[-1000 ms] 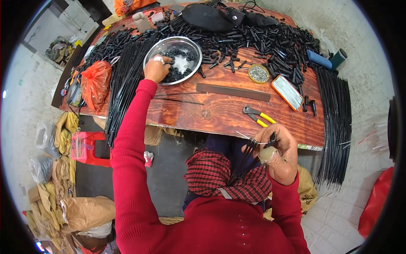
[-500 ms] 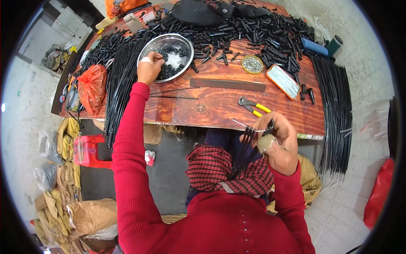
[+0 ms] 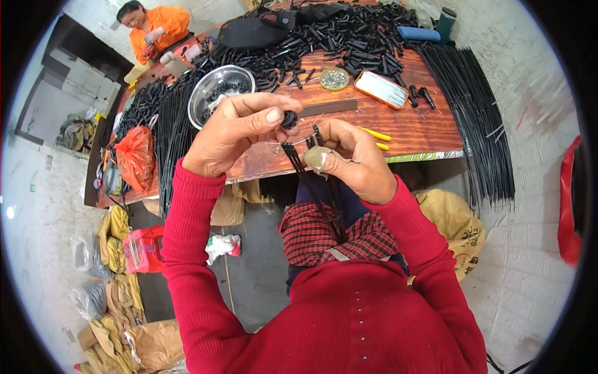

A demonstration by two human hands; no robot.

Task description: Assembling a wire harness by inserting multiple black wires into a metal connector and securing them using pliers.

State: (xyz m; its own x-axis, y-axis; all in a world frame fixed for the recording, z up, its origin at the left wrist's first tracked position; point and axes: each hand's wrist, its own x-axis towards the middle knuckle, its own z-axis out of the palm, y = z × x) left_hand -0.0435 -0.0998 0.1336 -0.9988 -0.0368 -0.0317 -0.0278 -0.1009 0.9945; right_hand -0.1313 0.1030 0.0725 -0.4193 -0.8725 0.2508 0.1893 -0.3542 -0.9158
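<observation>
Between the thumb and fingers of my left hand (image 3: 230,134) is a small black round part (image 3: 289,119). My right hand (image 3: 361,162), closed just beside it, grips a bundle of thin black rods (image 3: 294,157) strung at their upper ends on a thin wire (image 3: 272,143). The rods hang down over my lap, and a beige wrap covers part of my right thumb. Behind my left hand stands a metal bowl (image 3: 196,100) with more small black round parts inside, partly hidden. Yellow-handled pliers (image 3: 375,133) lie beyond my right hand, their jaws hidden.
A heap of black tubular parts (image 3: 317,37) covers the table's back. Long black rods lie in bundles at left (image 3: 174,118) and right (image 3: 461,93). Near the heap are a round tin (image 3: 334,79) and a rectangular tray (image 3: 382,89). A co-worker in orange (image 3: 161,31) sits far left.
My left hand has come out of the bowl with a black round part and moved right, close to my right hand. My right hand has risen and shifted left. The view has shifted, bringing the co-worker into sight.
</observation>
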